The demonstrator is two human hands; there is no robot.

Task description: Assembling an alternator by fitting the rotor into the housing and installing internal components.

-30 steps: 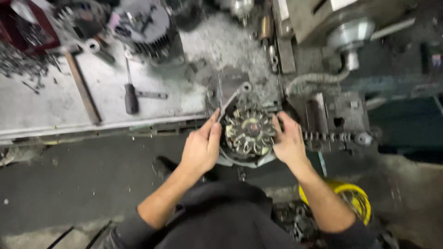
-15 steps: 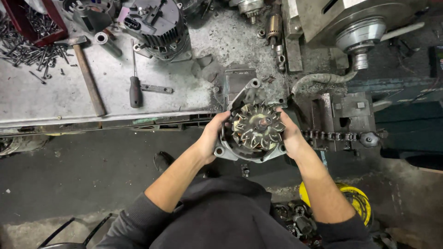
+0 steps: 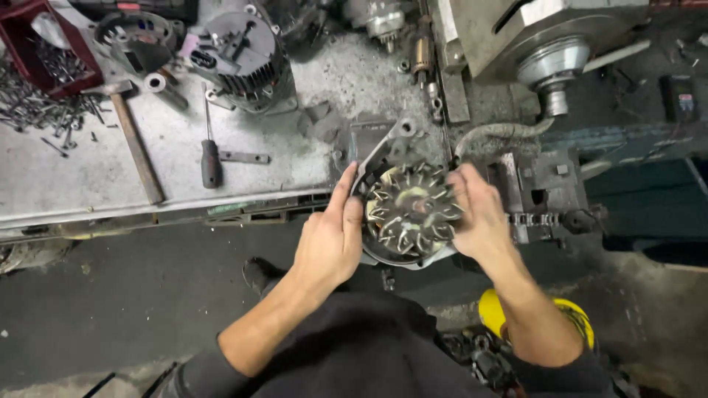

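A round metal alternator part point(image 3: 407, 212) with a finned fan face and a mounting ear sits at the front edge of the metal workbench point(image 3: 66, 180), close to my body. My left hand point(image 3: 330, 237) presses against its left side, fingers pointing up along the rim. My right hand point(image 3: 479, 212) lies over its right side, fingers spread on the fan blades. Both hands grip the part between them.
On the bench lie a wooden-handled hammer point(image 3: 135, 151), a screwdriver point(image 3: 210, 151), a second alternator point(image 3: 240, 55), loose screws and a red bin point(image 3: 51, 55). A vise point(image 3: 546, 195) and a large machine point(image 3: 546, 40) stand to the right. A yellow object point(image 3: 564, 313) sits low by my right arm.
The view has shifted and drawn closer. Both hands stay on the alternator part; my right hand has slid further over its fan face.
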